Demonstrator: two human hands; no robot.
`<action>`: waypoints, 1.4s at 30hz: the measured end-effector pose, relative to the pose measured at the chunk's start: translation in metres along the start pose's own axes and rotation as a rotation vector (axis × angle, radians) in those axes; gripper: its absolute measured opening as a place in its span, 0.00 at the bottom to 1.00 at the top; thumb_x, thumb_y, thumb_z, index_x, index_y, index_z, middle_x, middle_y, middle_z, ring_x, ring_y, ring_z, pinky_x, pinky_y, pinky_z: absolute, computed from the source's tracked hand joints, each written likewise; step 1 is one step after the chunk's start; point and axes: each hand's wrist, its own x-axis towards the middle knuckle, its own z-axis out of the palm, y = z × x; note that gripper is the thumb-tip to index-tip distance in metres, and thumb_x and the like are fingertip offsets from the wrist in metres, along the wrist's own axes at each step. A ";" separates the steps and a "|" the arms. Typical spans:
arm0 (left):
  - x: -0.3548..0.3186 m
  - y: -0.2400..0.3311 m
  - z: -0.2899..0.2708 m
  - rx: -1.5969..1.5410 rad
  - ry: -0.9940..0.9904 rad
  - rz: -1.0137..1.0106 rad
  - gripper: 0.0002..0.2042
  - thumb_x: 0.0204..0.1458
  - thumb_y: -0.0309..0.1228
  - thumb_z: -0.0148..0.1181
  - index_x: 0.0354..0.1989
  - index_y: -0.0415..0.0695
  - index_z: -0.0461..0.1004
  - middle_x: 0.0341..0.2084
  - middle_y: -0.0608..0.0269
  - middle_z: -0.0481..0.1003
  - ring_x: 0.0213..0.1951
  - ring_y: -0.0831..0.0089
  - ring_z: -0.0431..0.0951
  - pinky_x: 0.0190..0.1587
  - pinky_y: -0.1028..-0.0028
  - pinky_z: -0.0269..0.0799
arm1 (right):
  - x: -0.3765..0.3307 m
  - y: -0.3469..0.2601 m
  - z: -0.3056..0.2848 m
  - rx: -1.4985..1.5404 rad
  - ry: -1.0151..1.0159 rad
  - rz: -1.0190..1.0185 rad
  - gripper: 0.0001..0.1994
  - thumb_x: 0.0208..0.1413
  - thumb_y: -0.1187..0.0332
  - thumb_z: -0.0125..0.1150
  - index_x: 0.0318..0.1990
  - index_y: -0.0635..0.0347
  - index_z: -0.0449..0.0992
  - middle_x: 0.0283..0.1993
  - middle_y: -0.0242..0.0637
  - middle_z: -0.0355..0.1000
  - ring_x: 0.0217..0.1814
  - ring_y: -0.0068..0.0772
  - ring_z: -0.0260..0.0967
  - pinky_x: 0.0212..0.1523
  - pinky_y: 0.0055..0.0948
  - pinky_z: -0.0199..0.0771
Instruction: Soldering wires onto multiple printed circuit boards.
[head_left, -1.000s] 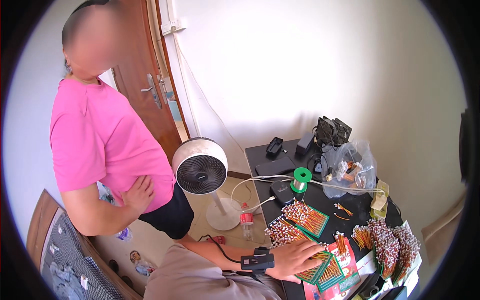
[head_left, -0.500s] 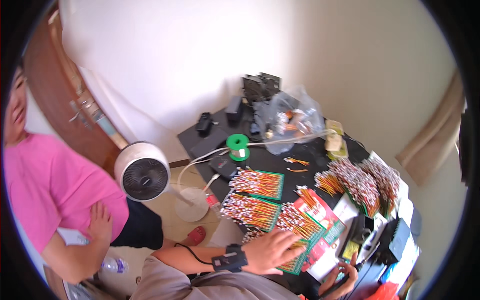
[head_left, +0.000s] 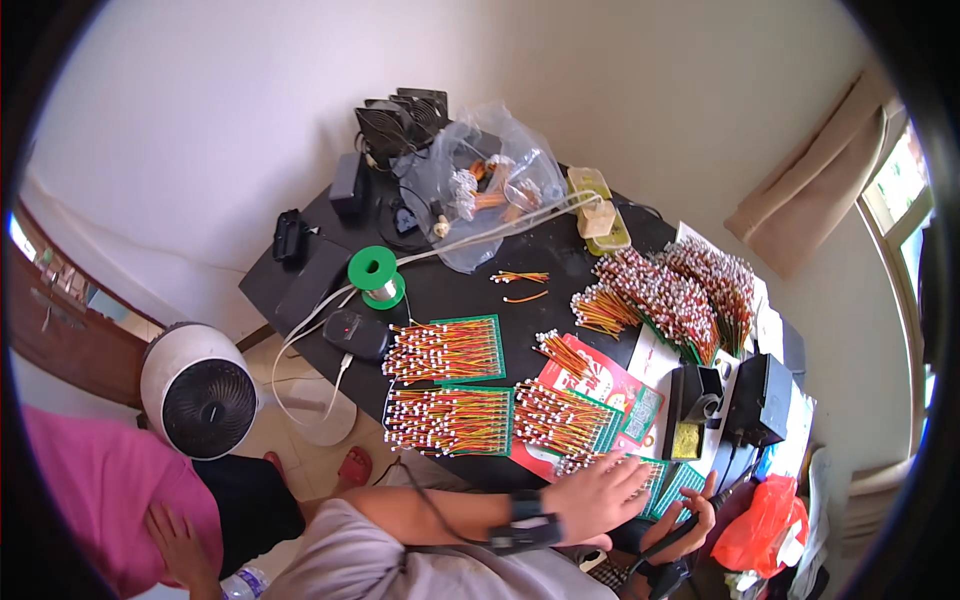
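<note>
My left hand point(head_left: 600, 497) is open, its fingers stretched out over the near edge of green circuit boards point(head_left: 655, 482) at the table's front. What lies under its palm is hidden. Close by on the right, my right hand point(head_left: 688, 532) is closed around the black handle of a soldering iron point(head_left: 718, 500), which slants up to the right; its tip cannot be made out. Just beyond stands an iron holder with a yellow sponge point(head_left: 687, 441). Boards full of red and yellow wires with white connectors point(head_left: 455, 420) lie to the left of the hands.
A green solder spool point(head_left: 373, 268), a clear plastic bag point(head_left: 470, 215) and bundles of wired boards point(head_left: 660, 290) are on the black table point(head_left: 540, 275). A black box point(head_left: 758, 400) and a red bag point(head_left: 765, 525) stand right. At left are a fan point(head_left: 208, 402) and a person point(head_left: 110, 500) in pink.
The view has swung right, so the table and boards appear further left. My right hand still holds the soldering iron; my left hand remains over the boards, close to it.
</note>
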 end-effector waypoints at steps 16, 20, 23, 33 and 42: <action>-0.109 -0.099 -0.109 0.140 -0.196 -0.497 0.35 0.41 0.48 0.74 0.56 0.41 0.74 0.61 0.47 0.68 0.55 0.54 0.69 0.54 0.57 0.67 | 0.054 0.009 0.056 -0.011 0.106 -0.007 0.12 0.72 0.61 0.48 0.57 0.51 0.58 0.68 0.70 0.62 0.45 0.40 0.75 0.41 0.33 0.72; -0.105 -0.103 -0.104 0.066 -0.212 -0.547 0.31 0.42 0.45 0.74 0.53 0.42 0.74 0.61 0.49 0.67 0.52 0.55 0.69 0.52 0.57 0.67 | 0.041 0.017 0.051 -0.014 0.083 0.047 0.12 0.71 0.65 0.46 0.56 0.52 0.57 0.66 0.70 0.64 0.41 0.39 0.72 0.47 0.37 0.73; -0.104 -0.098 -0.100 0.047 -0.215 -0.565 0.28 0.41 0.44 0.74 0.50 0.43 0.75 0.59 0.49 0.68 0.51 0.55 0.69 0.52 0.57 0.68 | 0.040 0.017 0.048 -0.025 0.077 0.025 0.12 0.71 0.64 0.46 0.56 0.52 0.56 0.66 0.70 0.65 0.42 0.40 0.71 0.47 0.39 0.73; -0.106 -0.085 -0.108 0.124 0.125 -0.582 0.30 0.33 0.38 0.77 0.48 0.44 0.74 0.56 0.48 0.67 0.55 0.46 0.69 0.58 0.47 0.68 | 0.046 0.012 0.049 0.003 0.120 0.029 0.11 0.71 0.63 0.46 0.55 0.52 0.56 0.66 0.69 0.65 0.40 0.40 0.69 0.45 0.38 0.73; -0.078 -0.111 -0.156 0.210 0.134 -0.632 0.33 0.29 0.31 0.76 0.50 0.40 0.71 0.57 0.46 0.66 0.56 0.46 0.70 0.59 0.54 0.69 | 0.040 0.006 0.046 0.109 0.102 -0.028 0.13 0.68 0.66 0.47 0.55 0.53 0.55 0.65 0.72 0.65 0.36 0.39 0.71 0.38 0.35 0.71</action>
